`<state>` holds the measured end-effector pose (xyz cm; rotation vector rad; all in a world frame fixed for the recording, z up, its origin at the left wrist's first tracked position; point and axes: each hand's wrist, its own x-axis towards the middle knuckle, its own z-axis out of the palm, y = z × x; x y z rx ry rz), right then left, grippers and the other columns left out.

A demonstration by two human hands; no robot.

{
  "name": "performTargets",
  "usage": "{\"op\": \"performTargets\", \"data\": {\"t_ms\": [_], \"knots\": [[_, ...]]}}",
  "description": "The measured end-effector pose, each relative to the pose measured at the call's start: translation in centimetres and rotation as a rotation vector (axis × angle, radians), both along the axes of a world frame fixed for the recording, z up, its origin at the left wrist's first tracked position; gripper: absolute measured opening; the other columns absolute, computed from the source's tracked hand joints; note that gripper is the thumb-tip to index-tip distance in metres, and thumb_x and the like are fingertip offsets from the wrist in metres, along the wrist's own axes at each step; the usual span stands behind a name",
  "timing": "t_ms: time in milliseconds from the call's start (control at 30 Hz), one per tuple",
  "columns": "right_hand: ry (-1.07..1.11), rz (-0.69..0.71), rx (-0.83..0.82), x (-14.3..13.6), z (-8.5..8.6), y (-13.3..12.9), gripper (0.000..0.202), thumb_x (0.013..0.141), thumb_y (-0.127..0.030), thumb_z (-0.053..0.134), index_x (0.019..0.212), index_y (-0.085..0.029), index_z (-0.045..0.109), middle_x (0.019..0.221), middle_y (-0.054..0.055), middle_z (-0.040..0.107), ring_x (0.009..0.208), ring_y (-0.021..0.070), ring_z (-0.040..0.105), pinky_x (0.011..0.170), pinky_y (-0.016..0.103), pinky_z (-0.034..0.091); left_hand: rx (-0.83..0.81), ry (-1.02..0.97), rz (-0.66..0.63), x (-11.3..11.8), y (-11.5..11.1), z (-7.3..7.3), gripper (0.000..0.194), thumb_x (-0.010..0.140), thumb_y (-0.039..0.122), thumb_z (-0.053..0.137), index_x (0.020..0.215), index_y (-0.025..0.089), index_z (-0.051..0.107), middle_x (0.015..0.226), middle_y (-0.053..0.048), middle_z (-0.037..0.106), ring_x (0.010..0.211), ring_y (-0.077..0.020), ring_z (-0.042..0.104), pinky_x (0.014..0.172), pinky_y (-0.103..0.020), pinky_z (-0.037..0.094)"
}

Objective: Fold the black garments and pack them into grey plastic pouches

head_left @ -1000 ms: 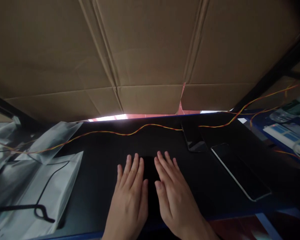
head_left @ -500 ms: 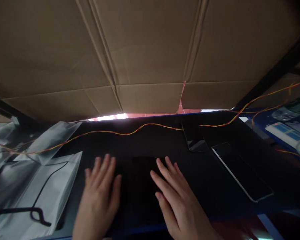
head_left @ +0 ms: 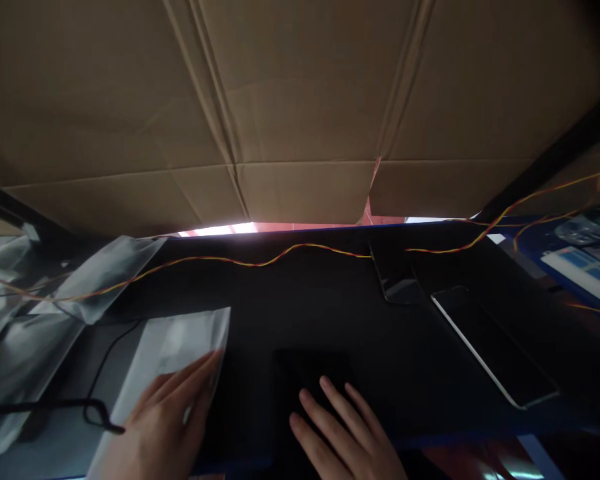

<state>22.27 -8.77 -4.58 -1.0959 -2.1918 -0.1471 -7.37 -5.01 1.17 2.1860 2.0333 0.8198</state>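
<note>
My left hand (head_left: 163,417) is closed on the right edge of a translucent plastic bag (head_left: 180,333) at the lower left, its thumb beneath the fingers. My right hand (head_left: 343,427) lies with fingers spread over a dark, flat item (head_left: 300,373) on the black surface (head_left: 260,293); what that item is, I cannot make out. To the right rests a phone-like slab with a pale edge (head_left: 495,347). A second dark slab (head_left: 395,273) lies behind it, beside the twisted wire.
More plastic bags (head_left: 105,273) are piled at the left, near a black hooked rod (head_left: 45,405). A red and yellow wire (head_left: 300,247) crosses the back. Brown cardboard (head_left: 300,100) hangs behind. At the far right is a white and blue box (head_left: 580,270).
My left hand has gone from open on the surface to gripping the bag, which has shifted right. My right hand has slid down towards the front edge. The view has shifted slightly.
</note>
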Motion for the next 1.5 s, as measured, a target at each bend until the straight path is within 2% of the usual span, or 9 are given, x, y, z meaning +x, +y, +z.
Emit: {"op": "performTargets", "data": {"t_ms": [133,267,467,700,867,967,1133,1267,1500], "knots": [[-0.055,0.209,-0.16,4.6,3.6,1.5,0.05,0.109,-0.015,0.054,0.157,-0.027,0.062,0.143,-0.003,0.076,0.133,0.0235,0.074,0.102,0.036,0.068,0.048,0.03,-0.132,3.3,0.4,1.0,0.039,0.113,0.048,0.049,0.136,0.031,0.075,0.087,0.001,0.084,0.069,-0.0181,0.082,0.056,-0.023,0.063],[0.136,0.069,-0.26,6.2,6.6,2.3,0.066,0.108,-0.025,0.052,0.173,-0.023,0.039,0.155,0.006,0.069,0.14,0.0275,0.069,0.109,0.04,0.064,0.083,-0.008,-0.182,7.4,0.0,1.5,0.032,0.113,0.037,0.049,0.134,0.028,0.072,0.087,0.001,0.082,0.072,-0.0176,0.082,0.058,-0.022,0.062],[0.15,0.013,-0.105,2.6,6.3,3.2,0.067,0.093,-0.001,0.047,0.155,-0.02,0.061,0.146,0.002,0.076,0.14,0.0248,0.069,0.107,0.039,0.063,0.081,-0.102,-0.144,11.4,-0.2,1.1,0.037,0.103,0.019,0.053,0.134,0.03,0.071,0.095,0.001,0.086,0.06,-0.0162,0.077,0.061,-0.024,0.063],[0.045,-0.089,-0.181,1.5,6.0,3.9,0.063,0.088,0.006,0.047,0.133,-0.029,0.076,0.127,-0.003,0.083,0.114,0.0257,0.078,0.09,0.041,0.066,0.004,-0.572,0.114,11.2,1.1,1.2,0.032,0.096,0.042,0.075,0.126,0.03,0.073,0.094,0.001,0.085,0.057,-0.0138,0.068,0.056,-0.024,0.062],[-0.08,0.296,-0.26,2.1,7.5,4.6,0.044,0.102,-0.017,0.056,0.144,-0.021,0.069,0.136,0.001,0.08,0.137,0.0254,0.067,0.118,0.04,0.055,-0.029,-0.674,-0.038,11.6,0.7,1.3,0.025,0.099,0.034,0.071,0.124,0.028,0.074,0.1,-0.002,0.084,0.088,-0.0199,0.083,0.083,-0.031,0.069],[-0.107,0.336,-0.354,2.0,7.6,4.8,0.045,0.101,-0.023,0.063,0.146,-0.02,0.068,0.14,0.005,0.078,0.143,0.025,0.063,0.129,0.04,0.045,-0.028,-0.66,-0.096,12.0,0.5,1.4,0.02,0.1,0.031,0.07,0.12,0.029,0.075,0.103,-0.002,0.084,0.094,-0.0212,0.084,0.092,-0.034,0.069],[-0.061,0.036,-0.528,0.6,7.8,4.7,0.068,0.082,-0.01,0.075,0.149,-0.018,0.064,0.149,0.011,0.071,0.142,0.0381,0.062,0.115,0.06,0.057,-0.029,-0.618,-0.144,12.4,0.3,1.9,0.016,0.104,0.03,0.067,0.117,0.03,0.076,0.106,-0.002,0.084,0.096,-0.0213,0.084,0.089,-0.034,0.07],[-0.155,0.134,-0.48,0.8,7.7,5.2,0.056,0.092,-0.011,0.071,0.148,-0.018,0.065,0.153,0.013,0.069,0.149,0.0396,0.057,0.118,0.063,0.054,-0.01,-0.406,-0.208,11.0,0.7,1.8,0.029,0.109,0.035,0.061,0.134,0.035,0.075,0.137,-0.003,0.079,0.138,-0.0284,0.071,0.112,-0.049,0.063],[-0.158,0.38,-0.666,2.9,7.8,6.6,0.08,0.099,-0.068,0.073,0.163,-0.024,0.053,0.174,0.013,0.048,0.169,0.0402,0.024,0.134,0.067,0.027,-0.134,0.004,-0.512,7.1,2.4,0.1,0.063,0.117,0.039,0.042,0.177,0.033,0.024,0.181,-0.005,0.036,0.168,-0.0323,0.03,0.13,-0.062,0.039]]}}
